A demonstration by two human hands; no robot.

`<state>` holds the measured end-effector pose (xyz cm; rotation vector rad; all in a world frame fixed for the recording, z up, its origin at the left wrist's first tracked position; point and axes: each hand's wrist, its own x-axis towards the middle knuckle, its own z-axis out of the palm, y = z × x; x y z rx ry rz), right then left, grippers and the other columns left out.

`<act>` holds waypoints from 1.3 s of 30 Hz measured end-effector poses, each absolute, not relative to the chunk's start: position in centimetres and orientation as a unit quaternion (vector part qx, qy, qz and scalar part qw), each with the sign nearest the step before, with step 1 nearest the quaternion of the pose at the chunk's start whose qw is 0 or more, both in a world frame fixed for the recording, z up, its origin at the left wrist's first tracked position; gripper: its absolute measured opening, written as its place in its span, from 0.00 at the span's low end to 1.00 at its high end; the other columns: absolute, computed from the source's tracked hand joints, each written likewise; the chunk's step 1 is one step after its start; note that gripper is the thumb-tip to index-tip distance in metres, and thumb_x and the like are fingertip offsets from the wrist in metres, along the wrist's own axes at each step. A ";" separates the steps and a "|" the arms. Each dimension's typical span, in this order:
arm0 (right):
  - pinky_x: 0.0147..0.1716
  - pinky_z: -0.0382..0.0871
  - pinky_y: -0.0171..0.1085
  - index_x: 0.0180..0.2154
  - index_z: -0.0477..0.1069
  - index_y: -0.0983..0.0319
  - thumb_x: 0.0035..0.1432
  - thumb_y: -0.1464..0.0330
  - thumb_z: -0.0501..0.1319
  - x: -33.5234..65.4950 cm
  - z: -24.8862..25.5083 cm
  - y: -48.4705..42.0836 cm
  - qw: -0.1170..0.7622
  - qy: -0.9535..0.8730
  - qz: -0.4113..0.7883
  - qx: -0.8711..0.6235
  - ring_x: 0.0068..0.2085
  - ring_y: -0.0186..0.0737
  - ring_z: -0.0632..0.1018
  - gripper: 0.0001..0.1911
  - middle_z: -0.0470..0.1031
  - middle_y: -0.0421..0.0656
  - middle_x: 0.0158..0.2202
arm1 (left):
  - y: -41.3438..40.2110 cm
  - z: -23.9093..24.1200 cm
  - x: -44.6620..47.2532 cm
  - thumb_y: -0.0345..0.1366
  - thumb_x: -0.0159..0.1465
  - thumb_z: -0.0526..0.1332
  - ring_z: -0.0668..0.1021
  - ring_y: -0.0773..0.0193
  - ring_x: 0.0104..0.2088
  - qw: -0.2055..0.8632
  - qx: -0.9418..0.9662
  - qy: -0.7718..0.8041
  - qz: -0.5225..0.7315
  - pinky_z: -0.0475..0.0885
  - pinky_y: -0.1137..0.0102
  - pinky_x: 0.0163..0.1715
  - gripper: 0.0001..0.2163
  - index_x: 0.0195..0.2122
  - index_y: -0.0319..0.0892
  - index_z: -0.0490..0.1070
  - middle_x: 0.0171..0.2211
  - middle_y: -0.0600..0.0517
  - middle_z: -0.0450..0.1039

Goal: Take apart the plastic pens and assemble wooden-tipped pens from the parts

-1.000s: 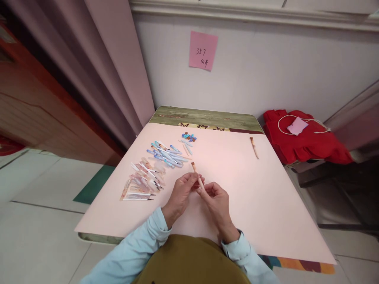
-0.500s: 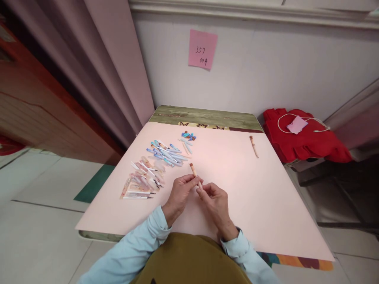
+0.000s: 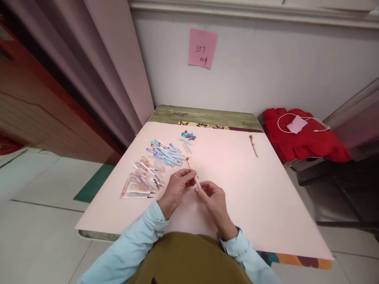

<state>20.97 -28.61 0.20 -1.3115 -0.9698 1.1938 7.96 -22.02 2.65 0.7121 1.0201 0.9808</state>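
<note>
A slim pen (image 3: pixel 189 162) with a brown upper end and a pale peach barrel slants between my two hands, above the table's near middle. My left hand (image 3: pixel 177 188) is closed in a pinch around its middle. At its lower end, the thumb and fingers of my right hand (image 3: pixel 213 198) grip the pale tip. Left of my hands lies a pile of clear-wrapped white refills (image 3: pixel 145 177) with dark tips. Behind that pile are several blue and brown pen barrels (image 3: pixel 166 152). A finished-looking pen (image 3: pixel 254 146) with a brown knob lies alone at the right.
Small blue and brown caps (image 3: pixel 188 135) and a few pale pointed pieces (image 3: pixel 187 146) lie toward the back of the pink-covered table (image 3: pixel 251 205). A red cloth (image 3: pixel 304 146) with a white cable (image 3: pixel 284 115) is beyond the right edge. A wall stands behind the table.
My left hand has shifted slightly up and left with the pen's upper part. More of the pale barrel shows between my hands; the right hand has barely moved.
</note>
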 end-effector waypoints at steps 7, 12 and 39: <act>0.29 0.69 0.34 0.31 0.76 0.63 0.54 0.57 0.66 20.9 -0.1 -28.9 0.531 -0.419 0.463 -0.573 0.27 0.35 0.72 0.15 0.75 0.41 0.26 | -22.6 2.0 8.8 0.40 0.54 0.69 0.75 0.64 0.32 0.706 0.374 0.424 0.426 0.69 0.70 0.36 0.10 0.28 0.37 0.78 0.28 0.49 0.75; 0.28 0.67 0.33 0.29 0.75 0.64 0.53 0.57 0.67 21.1 0.0 -28.9 0.541 -0.376 0.523 -0.541 0.25 0.34 0.71 0.15 0.73 0.40 0.23 | -22.7 2.0 8.7 0.40 0.57 0.66 0.74 0.65 0.30 0.702 0.404 0.414 0.416 0.68 0.71 0.33 0.10 0.27 0.37 0.77 0.27 0.50 0.73; 0.26 0.67 0.31 0.30 0.75 0.61 0.58 0.59 0.63 20.2 -0.5 -29.2 0.496 -0.523 0.317 -0.616 0.25 0.34 0.74 0.12 0.77 0.40 0.25 | -21.0 4.7 8.0 0.42 0.51 0.72 0.79 0.63 0.30 0.661 0.316 0.459 0.502 0.75 0.63 0.40 0.14 0.31 0.36 0.77 0.30 0.47 0.78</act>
